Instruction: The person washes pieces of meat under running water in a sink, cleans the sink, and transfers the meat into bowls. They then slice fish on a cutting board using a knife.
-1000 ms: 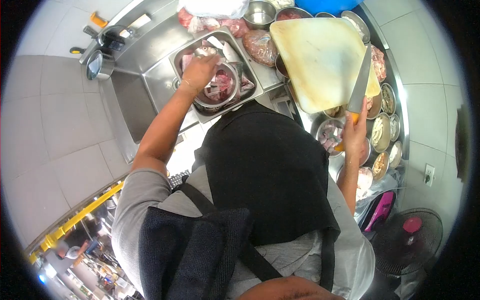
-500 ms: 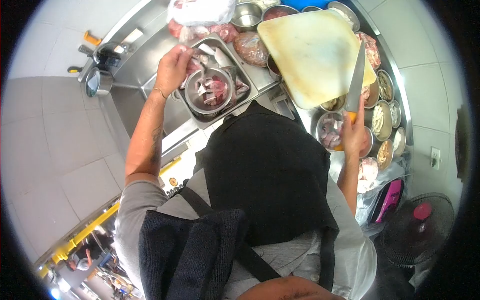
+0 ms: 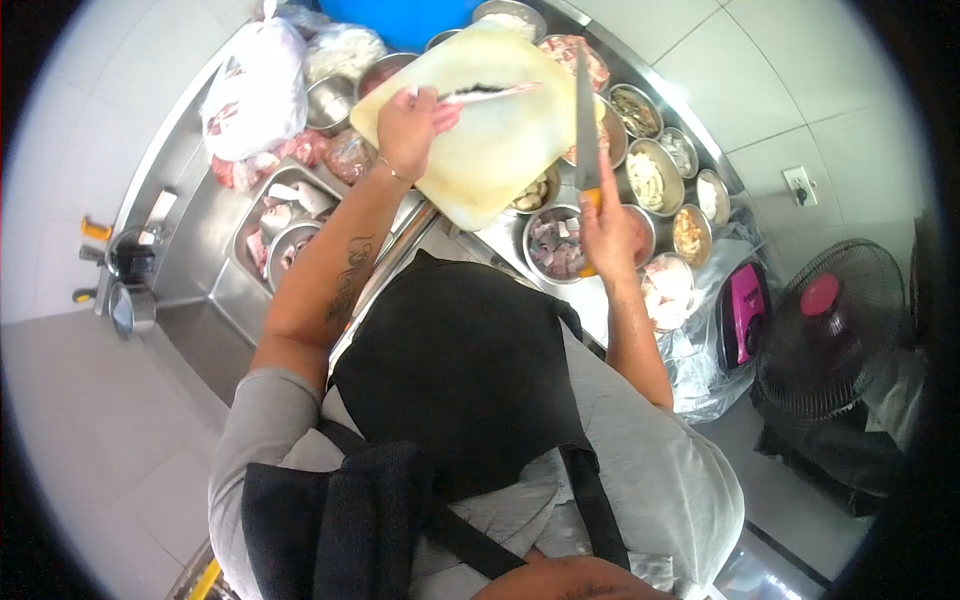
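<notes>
My left hand (image 3: 412, 128) pinches one end of a thin dark-and-pale strip, likely fish (image 3: 490, 93), stretched over the pale cutting board (image 3: 480, 150). The orange handle of a large knife (image 3: 586, 130) is in my right hand (image 3: 610, 228), its blade pointing away beside the board's right edge. Close to that hand stands a steel bowl of cut fish pieces (image 3: 557, 245). At the left, a steel tray (image 3: 243, 240) holds fish pieces and another bowl, partly hidden by my left forearm.
Several steel bowls of food, one with white strips (image 3: 646, 180), line the right side. Bagged meat (image 3: 349, 156) and a white bag (image 3: 255, 90) lie back left, near a blue container (image 3: 400, 20). A sink (image 3: 200, 340) is left; a fan (image 3: 835, 325) stands right.
My left hand has moved from the tray to above the board with the strip. The view has turned rightward. The knife stays in my right hand.
</notes>
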Tool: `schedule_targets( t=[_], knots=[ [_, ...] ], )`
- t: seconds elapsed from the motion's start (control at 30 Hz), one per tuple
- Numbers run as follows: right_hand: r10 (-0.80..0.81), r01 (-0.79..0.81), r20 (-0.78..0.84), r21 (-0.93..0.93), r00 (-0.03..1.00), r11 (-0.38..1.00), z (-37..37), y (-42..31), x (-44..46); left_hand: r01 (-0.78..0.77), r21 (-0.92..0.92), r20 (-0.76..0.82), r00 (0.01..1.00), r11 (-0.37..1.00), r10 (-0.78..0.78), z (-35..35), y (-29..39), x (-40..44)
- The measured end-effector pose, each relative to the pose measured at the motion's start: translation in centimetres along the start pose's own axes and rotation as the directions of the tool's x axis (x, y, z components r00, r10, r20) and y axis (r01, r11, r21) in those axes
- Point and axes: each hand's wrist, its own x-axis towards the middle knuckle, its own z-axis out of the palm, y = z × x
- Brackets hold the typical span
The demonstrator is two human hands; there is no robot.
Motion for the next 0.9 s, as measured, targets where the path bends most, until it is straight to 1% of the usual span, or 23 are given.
schedule_targets(
  t=[0.03, 0.1, 0.13, 0.17, 0.2, 0.27, 0.3, 0.37, 0.4, 0.47, 0.5, 0.53, 0.6, 0.63, 0.67, 0.73, 0.8, 0.83, 0.87, 0.9],
  knots=[
    [-0.008, 0.009, 0.017, -0.053, 1.0, 0.999, 0.0, -0.4, -0.2, 0.002, -0.004, 0.011, 1.0, 1.0, -0.002, -0.9, -2.3, 0.5],
    [-0.081, 0.081, 0.003, -0.115, 0.997, 0.99, 0.5, -0.2, -0.3, 0.075, 0.126, -0.071, 0.995, 0.989, -0.066, -3.2, -5.6, 1.0],
    [-0.023, 0.048, 0.13, -0.19, 0.991, 0.981, 0.2, -1.3, -0.4, 0.076, 0.123, -0.072, 0.995, 0.989, -0.068, -3.4, -5.7, 0.8],
    [0.045, 0.025, 0.251, -0.267, 0.967, 0.963, 0.0, -2.0, -0.5, 0.091, 0.164, -0.115, 0.991, 0.982, -0.072, -3.7, -5.9, 0.5],
    [0.045, 0.026, 0.254, -0.269, 0.966, 0.963, 0.0, -2.2, -0.4, 0.107, 0.204, -0.16, 0.984, 0.973, -0.074, -4.0, -6.0, 0.2],
    [0.023, 0.107, 0.348, -0.349, 0.937, 0.931, 0.0, -2.7, 0.3, 0.106, 0.227, -0.169, 0.983, 0.968, -0.068, -4.6, -6.1, 0.3],
    [0.022, 0.109, 0.349, -0.353, 0.937, 0.929, -0.2, -3.3, 0.7, 0.104, 0.252, -0.176, 0.983, 0.962, -0.061, -4.9, -6.2, 0.4],
    [-0.048, 0.173, 0.297, -0.413, 0.954, 0.894, -1.2, -5.5, 1.7, 0.107, 0.259, -0.184, 0.981, 0.96, -0.06, -4.9, -6.2, 0.3],
    [-0.055, 0.183, 0.3, -0.417, 0.952, 0.89, -1.6, -6.4, 2.0, 0.109, 0.273, -0.19, 0.98, 0.956, -0.058, -5.0, -6.1, 0.4],
    [-0.204, 0.23, 0.122, -0.273, 0.971, 0.934, -2.3, -8.1, 2.5, 0.102, 0.264, -0.205, 0.978, 0.959, -0.047, -5.1, -6.4, 0.5],
    [-0.251, 0.266, 0.089, -0.252, 0.964, 0.931, -2.4, -8.9, 2.6, 0.099, 0.264, -0.214, 0.976, 0.959, -0.042, -5.1, -6.6, 0.5],
    [-0.256, 0.271, 0.094, -0.255, 0.962, 0.928, -1.8, -8.9, 2.8, 0.099, 0.259, -0.219, 0.975, 0.961, -0.041, -5.0, -6.5, 0.4],
    [-0.289, 0.31, 0.111, -0.366, 0.951, 0.878, 0.7, -7.5, 3.4, 0.102, 0.268, -0.227, 0.973, 0.958, -0.04, -4.8, -6.0, 0.1],
    [-0.186, 0.335, 0.341, -0.454, 0.921, 0.825, 2.7, -4.9, 4.4, 0.103, 0.264, -0.23, 0.972, 0.959, -0.042, -4.8, -6.1, 0.0],
    [-0.187, 0.339, 0.344, -0.459, 0.92, 0.821, 2.8, -4.9, 4.3, 0.096, 0.215, -0.232, 0.972, 0.972, -0.044, -4.8, -6.2, -0.2],
    [-0.084, 0.351, 0.464, -0.525, 0.882, 0.775, 2.5, -5.4, 4.9, 0.066, 0.155, -0.237, 0.971, 0.986, -0.028, -4.7, -5.6, 0.5],
    [-0.078, 0.34, 0.455, -0.53, 0.887, 0.777, 2.8, -4.2, 5.3, 0.096, 0.251, -0.186, 0.981, 0.963, -0.049, -5.1, -5.2, -0.6],
    [-0.103, 0.331, 0.475, -0.426, 0.874, 0.842, 2.5, -4.0, 5.7, 0.09, 0.254, -0.179, 0.983, 0.963, -0.044, -5.3, -5.4, -0.4],
    [-0.131, 0.318, 0.493, -0.316, 0.86, 0.894, 2.3, -3.7, 6.1, 0.087, 0.22, -0.226, 0.973, 0.972, -0.036, -5.6, -5.9, -0.2],
    [-0.135, 0.321, 0.489, -0.319, 0.862, 0.892, 2.2, -2.9, 6.3, 0.081, 0.18, -0.275, 0.961, 0.98, -0.029, -5.7, -6.3, 0.1]
  ],
)
